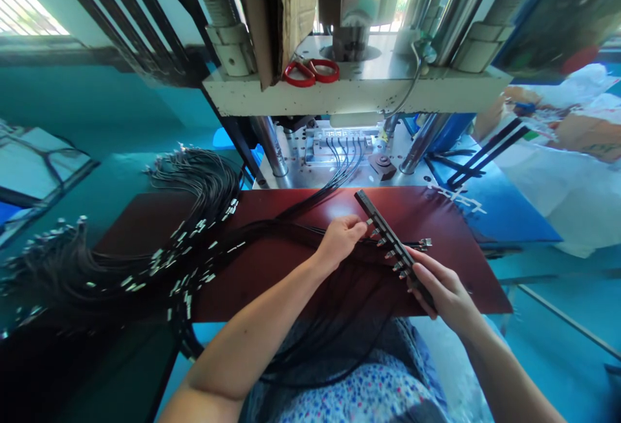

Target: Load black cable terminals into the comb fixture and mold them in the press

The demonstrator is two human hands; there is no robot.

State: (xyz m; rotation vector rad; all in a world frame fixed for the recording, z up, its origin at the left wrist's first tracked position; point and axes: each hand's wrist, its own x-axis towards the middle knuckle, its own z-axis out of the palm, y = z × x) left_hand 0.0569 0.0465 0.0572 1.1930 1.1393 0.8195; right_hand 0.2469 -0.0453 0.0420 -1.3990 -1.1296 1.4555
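Note:
My right hand [444, 290] grips the near end of a long black fixture bar [376, 219] that lies slanted over the dark red work board [291, 261]. Several cable ends with metal connectors sit in a row along the bar. With its fingers pinched, my left hand [339, 238] holds a cable's metal connector [370, 221] against the bar's upper part. Black cables run from the bar across the board and down over my lap.
A large bundle of black cables with metal ends [189, 229] lies at the left. Behind the board stands a press machine [354, 86] with a mould holding cables [339, 145]. Red scissors [310, 72] rest on its ledge. White bags [557, 151] lie at the right.

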